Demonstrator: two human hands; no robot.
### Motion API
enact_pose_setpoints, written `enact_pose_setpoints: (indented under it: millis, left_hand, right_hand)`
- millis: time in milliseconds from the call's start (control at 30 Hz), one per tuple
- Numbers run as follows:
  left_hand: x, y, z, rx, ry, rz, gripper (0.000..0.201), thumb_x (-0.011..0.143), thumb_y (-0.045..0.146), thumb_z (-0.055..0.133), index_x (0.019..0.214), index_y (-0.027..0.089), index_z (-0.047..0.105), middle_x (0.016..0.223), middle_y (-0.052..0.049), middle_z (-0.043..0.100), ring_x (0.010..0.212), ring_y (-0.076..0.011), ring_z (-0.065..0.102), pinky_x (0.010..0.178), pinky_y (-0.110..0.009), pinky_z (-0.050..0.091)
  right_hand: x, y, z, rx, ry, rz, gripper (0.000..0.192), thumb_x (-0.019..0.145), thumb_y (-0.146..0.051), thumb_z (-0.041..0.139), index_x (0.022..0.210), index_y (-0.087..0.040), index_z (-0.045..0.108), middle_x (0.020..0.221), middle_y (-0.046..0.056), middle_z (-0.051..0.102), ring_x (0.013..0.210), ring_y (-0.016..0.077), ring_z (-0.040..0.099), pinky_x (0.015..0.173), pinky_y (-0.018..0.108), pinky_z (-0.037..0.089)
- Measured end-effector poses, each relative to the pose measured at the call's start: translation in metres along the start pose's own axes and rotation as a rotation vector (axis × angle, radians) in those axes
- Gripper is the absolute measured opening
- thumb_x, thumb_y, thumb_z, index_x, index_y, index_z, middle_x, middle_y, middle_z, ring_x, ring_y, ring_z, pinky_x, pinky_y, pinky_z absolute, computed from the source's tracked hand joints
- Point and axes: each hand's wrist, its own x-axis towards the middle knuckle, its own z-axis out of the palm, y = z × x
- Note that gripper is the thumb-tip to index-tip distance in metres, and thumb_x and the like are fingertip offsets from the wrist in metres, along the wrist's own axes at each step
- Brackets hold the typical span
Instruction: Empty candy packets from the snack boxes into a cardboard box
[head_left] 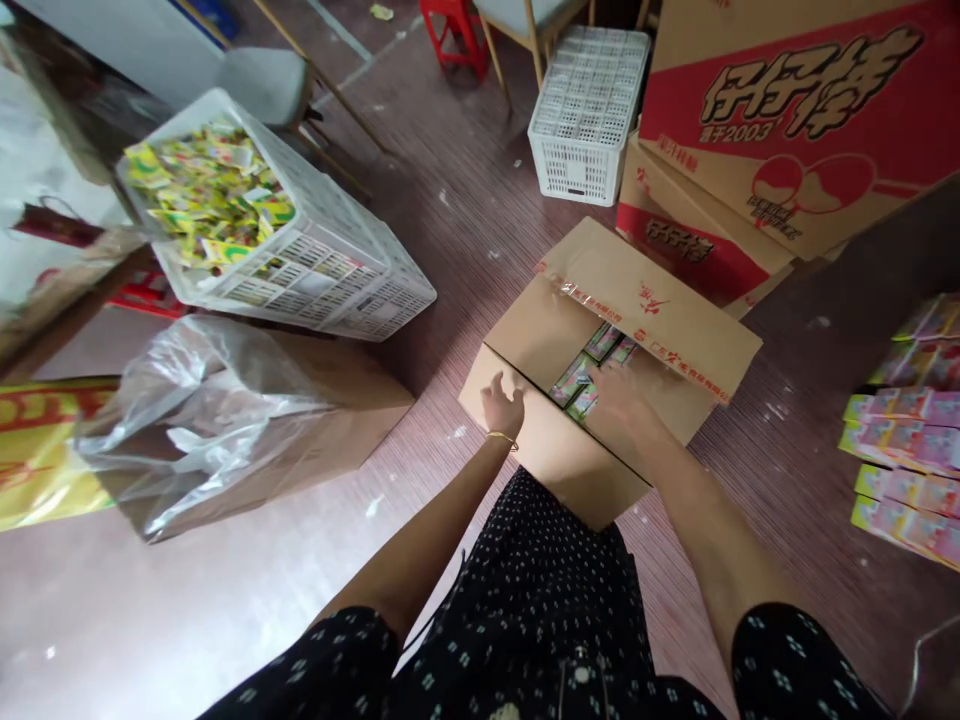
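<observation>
A cardboard carton stands in front of my legs, its far flap raised. The two side flaps lie inward with a gap between them, where several small green-and-pink packs show. My left hand is over the near left edge of the carton, its fingers curled but apart, with nothing in them. Over the right side flap lies my right hand, slightly blurred, its fingers stretched toward the packs and appearing to hold nothing. Whether its fingertips touch the packs is hard to see.
Left, a white crate is full of yellow-green packets; below it stands a plastic-lined carton. Large red-printed cartons are stacked behind right, beside another white crate. Pink-and-yellow boxes stand on the floor at right.
</observation>
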Motion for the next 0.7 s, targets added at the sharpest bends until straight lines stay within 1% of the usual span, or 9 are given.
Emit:
enact_pose_setpoints:
  millis: [133, 233, 300, 367, 467, 533, 600, 633, 700]
  left_hand:
    - [0.035, 0.070, 0.028, 0.538, 0.042, 0.767, 0.068, 0.086, 0.020, 0.070, 0.152, 0.027, 0.056, 0.154, -0.019, 0.047, 0.147, -0.0394, 0.043, 0.125, -0.063, 0.036]
    - [0.080, 0.142, 0.056, 0.751, -0.010, 1.042, 0.057, 0.087, 0.019, 0.073, 0.142, 0.032, 0.065, 0.158, -0.013, 0.051, 0.152, -0.0388, 0.040, 0.127, -0.067, 0.027]
    - [0.114, 0.198, 0.067, 0.796, -0.081, 1.193, 0.032, 0.093, 0.023, 0.071, 0.124, 0.031, 0.074, 0.140, -0.009, 0.067, 0.146, -0.0338, 0.049, 0.129, -0.065, 0.023]
    - [0.148, 0.261, 0.075, 0.787, -0.158, 1.322, 0.015, 0.099, 0.031, 0.066, 0.107, 0.026, 0.077, 0.113, -0.006, 0.076, 0.127, -0.0273, 0.061, 0.126, -0.059, 0.030]
    - [0.191, 0.356, 0.094, 0.712, -0.127, 1.391, 0.032, 0.106, 0.046, 0.058, 0.104, 0.019, 0.076, 0.101, -0.006, 0.075, 0.109, -0.0207, 0.062, 0.117, -0.047, 0.040]
    - [0.207, 0.405, 0.113, 0.665, -0.068, 1.357, 0.040, 0.107, 0.052, 0.055, 0.113, 0.016, 0.073, 0.111, -0.007, 0.072, 0.115, -0.0177, 0.057, 0.117, -0.041, 0.039]
    - [0.210, 0.434, 0.130, 0.615, -0.008, 1.295, 0.044, 0.108, 0.052, 0.054, 0.124, 0.014, 0.067, 0.123, -0.008, 0.065, 0.124, -0.0156, 0.050, 0.118, -0.038, 0.035]
    - [0.206, 0.441, 0.137, 0.586, 0.025, 1.269, 0.045, 0.108, 0.051, 0.055, 0.130, 0.013, 0.065, 0.129, -0.009, 0.061, 0.127, -0.0156, 0.046, 0.119, -0.038, 0.033]
    - [0.194, 0.445, 0.145, 0.523, 0.114, 1.212, 0.047, 0.106, 0.047, 0.062, 0.141, 0.015, 0.059, 0.138, -0.010, 0.054, 0.131, -0.0182, 0.041, 0.122, -0.042, 0.027]
  right_hand:
    - [0.004, 0.006, -0.011, -0.014, -0.048, -0.032, 0.031, 0.101, -0.003, 0.045, 0.116, -0.005, 0.071, 0.112, 0.016, 0.075, 0.117, 0.0206, 0.062, 0.097, 0.032, 0.047]
    - [0.005, 0.003, -0.030, -0.008, -0.075, -0.063, 0.028, 0.099, -0.003, 0.049, 0.107, -0.007, 0.075, 0.107, 0.016, 0.077, 0.116, 0.0231, 0.064, 0.095, 0.033, 0.048]
    - [-0.001, 0.000, -0.047, 0.008, -0.075, -0.062, 0.027, 0.099, -0.006, 0.050, 0.108, -0.007, 0.076, 0.109, 0.017, 0.077, 0.119, 0.0243, 0.064, 0.097, 0.033, 0.048]
    - [-0.019, 0.001, -0.061, 0.023, -0.066, -0.038, 0.029, 0.100, -0.008, 0.049, 0.110, -0.009, 0.076, 0.108, 0.016, 0.077, 0.118, 0.0258, 0.064, 0.097, 0.034, 0.049]
    - [-0.075, 0.014, -0.065, 0.046, 0.032, 0.093, 0.033, 0.100, -0.011, 0.044, 0.106, -0.017, 0.075, 0.096, 0.013, 0.074, 0.100, 0.0267, 0.065, 0.087, 0.039, 0.049]
    - [-0.130, 0.035, -0.051, 0.114, 0.116, 0.210, 0.030, 0.099, -0.018, 0.044, 0.106, -0.023, 0.073, 0.089, 0.012, 0.069, 0.091, 0.0264, 0.062, 0.082, 0.041, 0.049]
    - [-0.187, 0.064, -0.027, 0.202, 0.144, 0.474, 0.019, 0.086, -0.025, 0.050, 0.084, -0.031, 0.068, 0.083, 0.015, 0.065, 0.078, 0.0292, 0.057, 0.075, 0.049, 0.048]
    - [-0.213, 0.079, -0.012, 0.281, 0.205, 0.596, 0.017, 0.076, -0.030, 0.055, 0.086, -0.036, 0.068, 0.091, 0.018, 0.067, 0.081, 0.0312, 0.059, 0.077, 0.052, 0.049]
    - [-0.248, 0.107, 0.014, 0.459, 0.392, 0.798, 0.038, 0.061, -0.036, 0.060, 0.098, -0.042, 0.070, 0.125, 0.019, 0.068, 0.109, 0.0361, 0.062, 0.097, 0.059, 0.049]
